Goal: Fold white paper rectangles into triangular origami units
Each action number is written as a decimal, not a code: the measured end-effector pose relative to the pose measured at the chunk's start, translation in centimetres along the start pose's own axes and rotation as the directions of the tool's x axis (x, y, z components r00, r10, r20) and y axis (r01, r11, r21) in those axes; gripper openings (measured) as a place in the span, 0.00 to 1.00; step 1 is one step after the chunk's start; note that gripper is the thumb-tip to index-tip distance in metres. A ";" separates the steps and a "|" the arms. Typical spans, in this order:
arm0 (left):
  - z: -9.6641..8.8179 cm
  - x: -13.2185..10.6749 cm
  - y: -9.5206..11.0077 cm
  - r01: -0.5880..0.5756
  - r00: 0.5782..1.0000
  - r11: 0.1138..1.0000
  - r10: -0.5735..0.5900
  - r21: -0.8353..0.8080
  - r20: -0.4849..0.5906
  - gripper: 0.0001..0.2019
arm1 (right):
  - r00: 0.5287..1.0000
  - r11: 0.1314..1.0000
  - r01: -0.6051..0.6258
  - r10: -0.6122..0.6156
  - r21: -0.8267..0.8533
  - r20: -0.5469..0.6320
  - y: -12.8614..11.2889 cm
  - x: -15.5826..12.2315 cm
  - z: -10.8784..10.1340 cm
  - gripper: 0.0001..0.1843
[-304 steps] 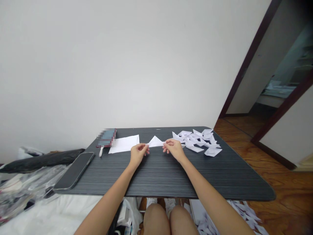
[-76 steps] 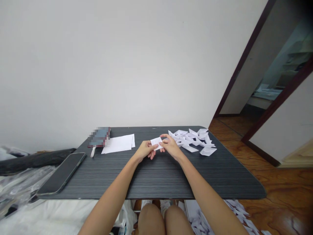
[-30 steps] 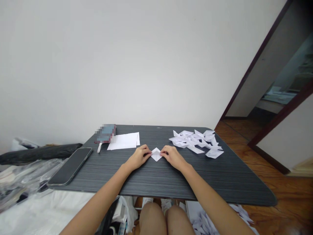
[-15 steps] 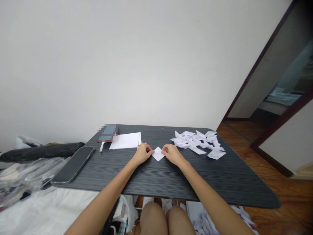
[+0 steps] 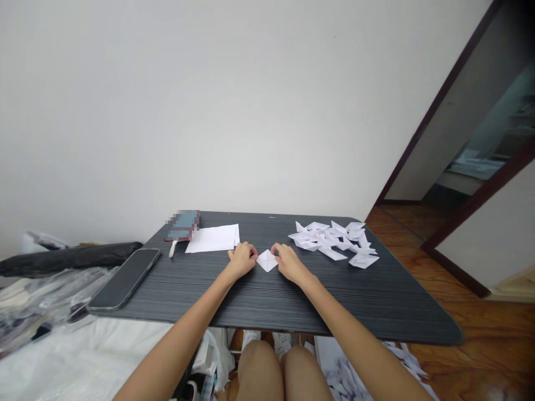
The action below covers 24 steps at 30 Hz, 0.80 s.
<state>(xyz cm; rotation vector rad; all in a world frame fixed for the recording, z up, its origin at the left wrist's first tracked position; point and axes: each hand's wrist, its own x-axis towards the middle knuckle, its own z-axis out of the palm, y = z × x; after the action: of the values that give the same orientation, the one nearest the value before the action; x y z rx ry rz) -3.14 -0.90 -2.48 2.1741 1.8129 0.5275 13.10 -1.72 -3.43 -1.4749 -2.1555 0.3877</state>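
Observation:
A small white folded paper [image 5: 267,262], diamond-shaped with creases meeting near its middle, lies flat on the dark table. My left hand [image 5: 243,260] is at its left corner, fingers curled and the tips against the edge. On the other side, my right hand [image 5: 289,263] has its thumb and forefinger bent around the right corner. To the left, behind my left hand, are flat white paper sheets [image 5: 211,239]. Several folded white paper pieces [image 5: 332,240] are piled to the right of my right hand.
A phone [image 5: 125,279] lies at the table's left edge. Behind it are a partly pixelated dark-red and blue item [image 5: 184,225] and a small white stick-like object [image 5: 172,250]. More folded papers [image 5: 345,379] lie below the table [image 5: 376,306]. A wall stands behind it.
The fingers of both hands have shifted slightly at the paper's corners, and the right forefinger and thumb have parted a little. The whole view has moved slightly.

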 end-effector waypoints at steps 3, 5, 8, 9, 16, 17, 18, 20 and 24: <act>0.1 -0.3 -0.1 -0.068 0.997 0.997 0.066 -0.035 -0.048 0.09 | 1.000 0.999 -0.025 0.025 -0.021 -0.014 -0.2 -0.2 0.2 0.12; 0.3 -0.5 0.1 -0.121 0.990 0.991 0.117 -0.052 -0.081 0.11 | 0.999 1.000 -0.024 0.023 -0.016 -0.029 -0.3 -0.3 0.3 0.12; 0.8 -0.7 0.8 -0.170 0.978 0.985 0.170 0.005 -0.121 0.12 | 0.998 1.000 -0.012 0.012 -0.001 -0.055 -0.4 -0.6 0.3 0.12; 1.0 -0.7 1.1 -0.167 0.977 0.985 0.170 0.031 -0.128 0.11 | 0.998 1.000 -0.009 0.009 0.002 -0.066 -0.4 -0.7 0.3 0.12; 1.5 -0.2 1.6 -0.091 0.995 0.993 0.087 -0.081 -0.055 0.10 | 0.995 0.995 0.013 -0.002 0.100 -0.102 0.6 -0.6 0.7 0.06; 1.4 -0.3 1.5 -0.128 0.991 0.981 0.120 -0.147 -0.067 0.09 | 0.995 0.992 0.012 0.001 0.127 -0.101 0.6 -0.5 0.6 0.04; 1.2 -0.3 1.4 -0.165 0.985 0.961 0.150 -0.222 -0.084 0.09 | 0.994 0.987 0.020 -0.003 0.156 -0.111 0.6 -0.5 0.5 0.03; 0.8 -0.5 1.4 -0.238 0.969 0.910 0.200 -0.339 -0.144 0.09 | 0.983 0.976 0.070 -0.033 0.206 -0.178 0.4 -0.4 0.0 0.04; -0.1 -1.0 1.3 -0.428 0.886 0.875 0.358 -0.225 -0.294 0.06 | 0.930 0.964 0.209 -0.145 0.163 -0.337 -0.2 -0.8 -1.4 0.05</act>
<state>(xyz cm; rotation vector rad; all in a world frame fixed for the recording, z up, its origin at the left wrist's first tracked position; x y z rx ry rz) -2.15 -2.11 -1.93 2.3562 1.2760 1.1174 13.98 -2.64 -2.37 -1.1340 -1.9086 0.2634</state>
